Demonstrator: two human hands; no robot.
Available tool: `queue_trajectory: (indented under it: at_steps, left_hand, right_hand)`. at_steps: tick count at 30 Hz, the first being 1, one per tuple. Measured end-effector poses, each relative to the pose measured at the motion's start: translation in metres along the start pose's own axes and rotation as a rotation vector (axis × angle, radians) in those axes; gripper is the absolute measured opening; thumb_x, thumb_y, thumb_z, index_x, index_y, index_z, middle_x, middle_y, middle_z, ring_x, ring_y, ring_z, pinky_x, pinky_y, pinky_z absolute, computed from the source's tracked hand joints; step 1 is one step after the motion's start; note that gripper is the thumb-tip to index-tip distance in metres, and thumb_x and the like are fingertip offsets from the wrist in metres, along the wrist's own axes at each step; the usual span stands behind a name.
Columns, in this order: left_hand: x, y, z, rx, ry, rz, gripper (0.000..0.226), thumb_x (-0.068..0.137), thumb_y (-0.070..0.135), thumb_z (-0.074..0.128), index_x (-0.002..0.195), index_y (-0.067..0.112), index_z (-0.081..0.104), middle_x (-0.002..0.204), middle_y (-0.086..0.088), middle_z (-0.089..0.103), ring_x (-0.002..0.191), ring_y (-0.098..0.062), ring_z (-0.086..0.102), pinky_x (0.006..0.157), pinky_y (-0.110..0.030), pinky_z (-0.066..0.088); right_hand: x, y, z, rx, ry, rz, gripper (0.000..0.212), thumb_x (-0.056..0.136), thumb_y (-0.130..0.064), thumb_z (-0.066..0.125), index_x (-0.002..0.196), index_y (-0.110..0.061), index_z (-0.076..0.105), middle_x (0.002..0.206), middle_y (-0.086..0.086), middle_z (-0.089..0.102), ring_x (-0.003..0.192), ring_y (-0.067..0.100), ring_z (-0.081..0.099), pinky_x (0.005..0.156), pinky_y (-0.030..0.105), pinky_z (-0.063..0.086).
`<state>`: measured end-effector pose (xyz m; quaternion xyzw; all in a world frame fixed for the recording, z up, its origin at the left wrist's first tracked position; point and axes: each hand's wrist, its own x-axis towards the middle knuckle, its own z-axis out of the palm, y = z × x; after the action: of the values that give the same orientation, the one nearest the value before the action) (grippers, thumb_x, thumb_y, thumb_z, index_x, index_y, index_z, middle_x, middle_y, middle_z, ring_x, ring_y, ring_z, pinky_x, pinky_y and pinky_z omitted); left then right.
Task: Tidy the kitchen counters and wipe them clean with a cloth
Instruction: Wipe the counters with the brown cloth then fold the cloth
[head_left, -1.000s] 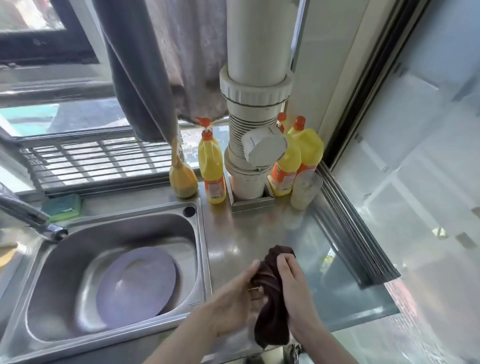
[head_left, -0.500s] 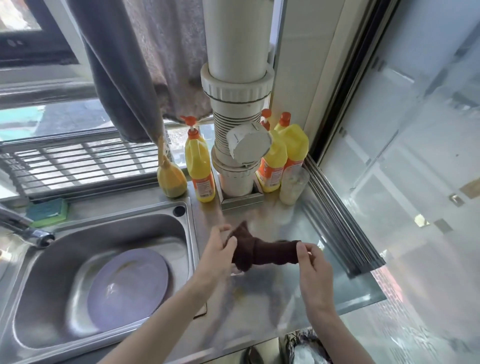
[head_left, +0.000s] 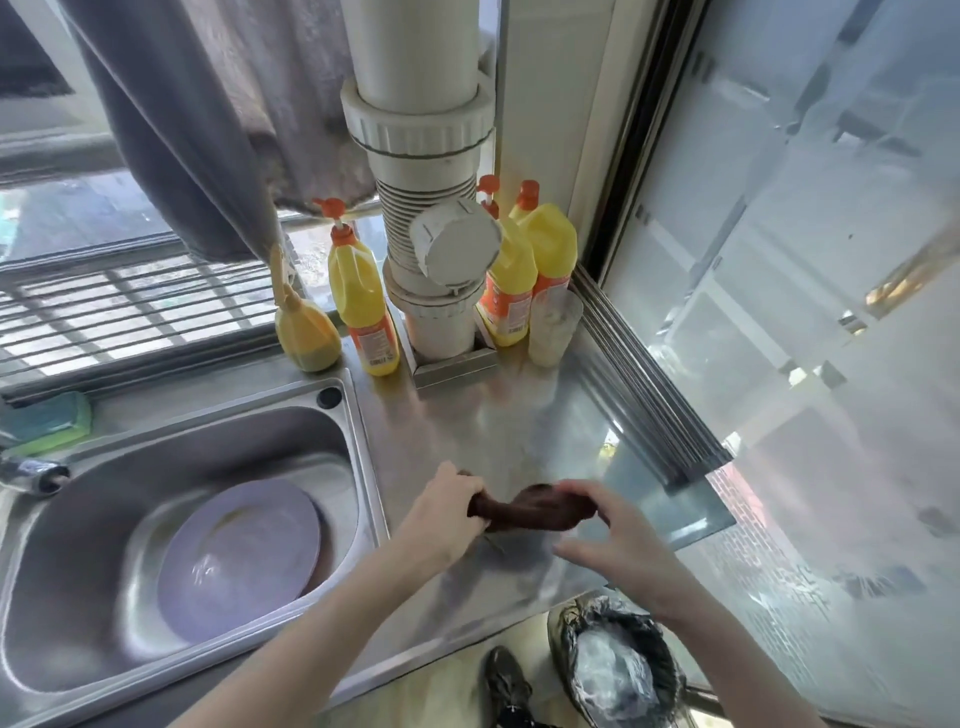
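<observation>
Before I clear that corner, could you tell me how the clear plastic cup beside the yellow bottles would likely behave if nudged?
The clear cup looks thin-walled and nearly empty, so it is probably light and may tip easily. It stands on smooth steel counter, so it would likely slide.

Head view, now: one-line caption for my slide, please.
Both hands, left hand and right hand, grip a dark brown cloth over the steel counter beside the sink.

Both hands have lowered the dark cloth (head_left: 530, 512), now stretched sideways, toward the counter (head_left: 498, 426).
</observation>
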<state>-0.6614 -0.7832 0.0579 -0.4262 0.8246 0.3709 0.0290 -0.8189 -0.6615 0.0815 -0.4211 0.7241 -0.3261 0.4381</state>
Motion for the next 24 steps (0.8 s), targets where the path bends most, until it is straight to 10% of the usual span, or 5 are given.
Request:
queue_trajectory:
  at_steps: [7, 10, 14, 20, 24]
  left_hand:
    - [0.004, 0.013, 0.039, 0.065, -0.013, 0.054, 0.018, 0.091, 0.02, 0.046, 0.094, 0.012, 0.061, 0.132, -0.011, 0.038, 0.121, -0.028, 0.04, 0.101, -0.039, 0.034]
    - [0.011, 0.022, 0.045, -0.155, -0.151, 0.082, 0.031, 0.088, 0.036, 0.048, 0.076, 0.01, 0.06, 0.088, -0.008, 0.067, 0.084, -0.022, 0.061, 0.078, -0.035, 0.048]
    - [0.032, 0.044, 0.064, -0.324, -0.19, -0.011, 0.024, 0.088, 0.034, 0.052, 0.07, 0.018, 0.053, 0.064, 0.005, 0.054, 0.061, -0.01, 0.052, 0.055, -0.016, 0.036]
    - [0.086, 0.038, 0.099, -0.353, -0.022, -0.178, 0.011, 0.09, 0.023, 0.05, 0.099, 0.019, 0.054, 0.097, 0.002, 0.059, 0.095, -0.019, 0.057, 0.086, -0.031, 0.045]
    - [0.088, -0.006, 0.085, 0.021, 0.115, -0.076, 0.032, 0.09, 0.022, 0.049, 0.121, 0.016, 0.047, 0.128, -0.005, 0.049, 0.116, -0.024, 0.048, 0.096, -0.033, 0.039]
  right_hand:
    - [-0.02, 0.027, -0.01, -0.408, 0.327, 0.066, 0.011, 0.082, -0.027, 0.067, 0.087, -0.018, 0.063, 0.098, -0.002, 0.047, 0.102, 0.015, 0.037, 0.081, 0.019, 0.027]
    - [-0.027, 0.038, -0.031, -0.055, 0.42, 0.149, 0.019, 0.082, -0.025, 0.068, 0.081, -0.012, 0.054, 0.099, -0.006, 0.053, 0.095, 0.011, 0.048, 0.075, 0.016, 0.034]
    - [-0.008, 0.055, -0.052, 0.14, 0.534, 0.21, 0.021, 0.083, -0.022, 0.067, 0.08, -0.011, 0.05, 0.07, 0.002, 0.06, 0.064, 0.014, 0.056, 0.053, 0.012, 0.04]
    - [0.082, 0.101, -0.059, -0.193, 0.612, 0.323, 0.027, 0.088, -0.031, 0.058, 0.106, -0.015, 0.047, 0.102, 0.011, 0.064, 0.097, 0.032, 0.059, 0.083, 0.043, 0.049]
    - [0.104, 0.128, -0.025, -0.586, 0.512, 0.289, 0.062, 0.089, -0.051, 0.045, 0.139, -0.016, 0.033, 0.145, 0.02, 0.033, 0.13, 0.039, 0.034, 0.104, 0.049, 0.032]
